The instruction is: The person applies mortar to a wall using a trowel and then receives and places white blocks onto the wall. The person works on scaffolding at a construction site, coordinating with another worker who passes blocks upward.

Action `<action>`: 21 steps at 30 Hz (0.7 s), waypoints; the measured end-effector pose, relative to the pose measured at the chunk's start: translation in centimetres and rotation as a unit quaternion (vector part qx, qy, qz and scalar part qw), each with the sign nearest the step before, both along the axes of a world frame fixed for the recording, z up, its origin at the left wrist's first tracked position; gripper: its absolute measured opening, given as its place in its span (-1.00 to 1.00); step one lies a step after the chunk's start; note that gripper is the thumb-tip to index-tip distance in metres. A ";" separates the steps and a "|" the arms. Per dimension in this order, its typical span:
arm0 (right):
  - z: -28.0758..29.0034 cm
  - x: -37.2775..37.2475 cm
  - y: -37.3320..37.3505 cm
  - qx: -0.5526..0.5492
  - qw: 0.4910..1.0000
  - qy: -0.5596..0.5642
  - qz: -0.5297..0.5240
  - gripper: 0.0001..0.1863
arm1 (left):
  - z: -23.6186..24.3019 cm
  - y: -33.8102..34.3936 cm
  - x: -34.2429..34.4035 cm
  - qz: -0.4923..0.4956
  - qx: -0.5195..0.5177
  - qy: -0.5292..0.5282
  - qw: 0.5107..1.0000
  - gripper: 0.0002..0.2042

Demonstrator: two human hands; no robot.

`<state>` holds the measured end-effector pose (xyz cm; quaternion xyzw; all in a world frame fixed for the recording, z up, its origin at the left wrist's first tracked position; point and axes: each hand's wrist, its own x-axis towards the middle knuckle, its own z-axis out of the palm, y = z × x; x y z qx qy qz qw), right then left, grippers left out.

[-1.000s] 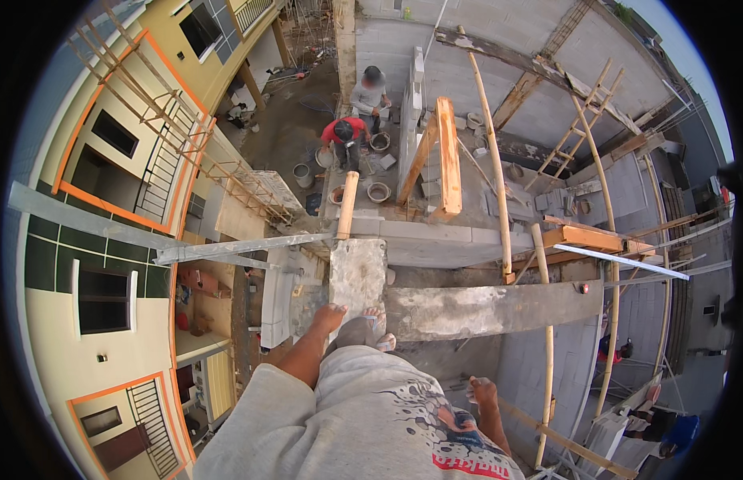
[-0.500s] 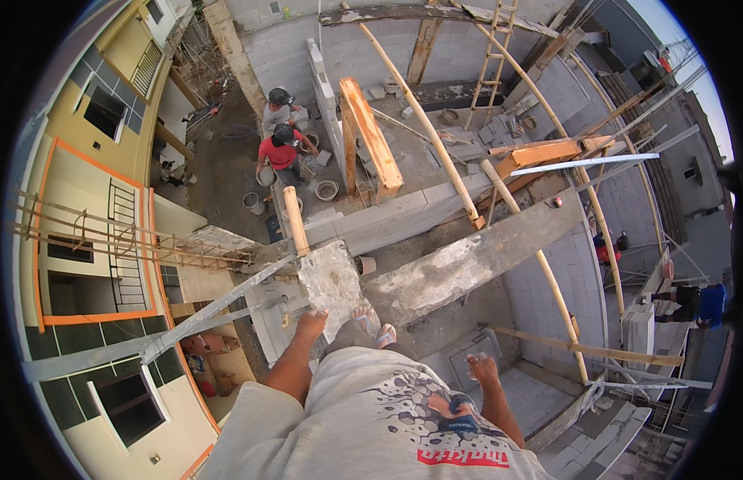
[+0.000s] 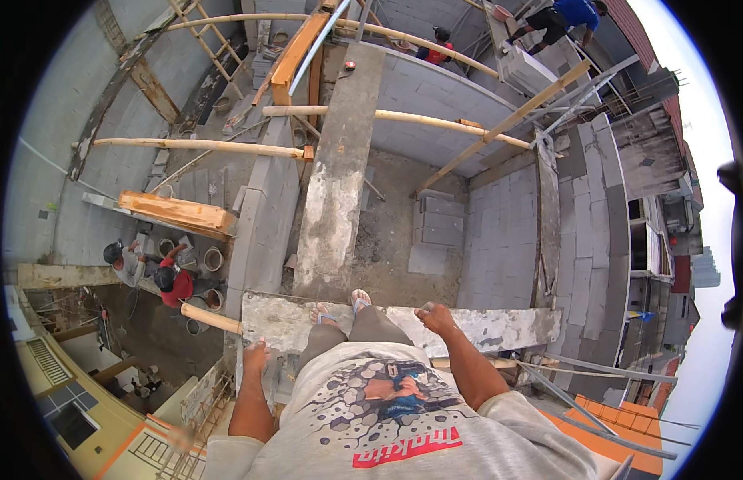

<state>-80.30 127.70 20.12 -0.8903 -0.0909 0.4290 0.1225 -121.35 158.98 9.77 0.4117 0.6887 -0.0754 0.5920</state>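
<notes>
My left hand (image 3: 254, 352) hangs beside the left edge of a concrete beam (image 3: 499, 326), its fingers loosely apart and holding nothing I can see. My right hand (image 3: 432, 318) is over that beam, fingers slightly bent and apart, with nothing visible in them. My feet (image 3: 360, 302) in flip-flops stand where this beam meets a long, stained concrete beam (image 3: 331, 192) running away from me. A small red tape measure (image 3: 350, 66) lies near its far end. A short round timber post (image 3: 211, 318) rises by my left hand.
Below are a room floor (image 3: 391, 260), stacked blocks (image 3: 437, 220) and block walls (image 3: 507, 248). Bamboo poles (image 3: 435, 120) and timber (image 3: 175, 210) cross the space. Two workers (image 3: 173, 284) are down left with buckets (image 3: 213, 258); others (image 3: 559, 20) work at upper right.
My body and view have swung rightward: the long beam now points straight ahead, and the two workers have moved to lower left in view. My right hand has risen to the near beam's level.
</notes>
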 end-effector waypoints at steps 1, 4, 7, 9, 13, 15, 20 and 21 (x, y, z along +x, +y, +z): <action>-0.3 -0.6 -1.6 -0.007 1.000 -0.001 -0.021 -0.53 | -0.3 1.3 0.9 -0.021 0.002 -0.009 1.000 -0.63; -1.4 -3.0 -5.7 -0.038 0.994 0.034 -0.092 -0.53 | -0.5 4.7 4.0 -0.077 0.030 -0.025 0.996 -0.60; -2.3 -5.1 -9.4 -0.035 0.989 0.029 -0.139 -0.52 | 0.1 7.2 8.7 -0.129 0.051 -0.060 0.989 -0.57; -2.7 -6.2 -11.2 -0.025 0.989 -0.023 -0.145 -0.54 | 0.6 7.7 11.6 -0.156 0.069 -0.078 0.982 -0.55; -2.1 -6.4 -14.4 -0.051 0.980 -0.029 -0.190 -0.51 | 0.8 6.8 18.1 -0.194 0.037 -0.111 0.974 -0.55; -1.5 -5.5 -16.0 -0.033 0.976 -0.046 -0.210 -0.50 | 0.9 4.8 20.0 -0.207 0.051 -0.107 0.971 -0.56; -1.1 -2.1 -21.9 -0.004 0.963 -0.040 -0.265 -0.46 | 0.8 -2.7 24.7 -0.266 0.017 -0.065 0.962 -0.56; -1.3 -1.5 -23.7 0.010 0.958 -0.035 -0.283 -0.47 | 1.0 -4.1 24.8 -0.282 0.023 -0.045 0.958 -0.55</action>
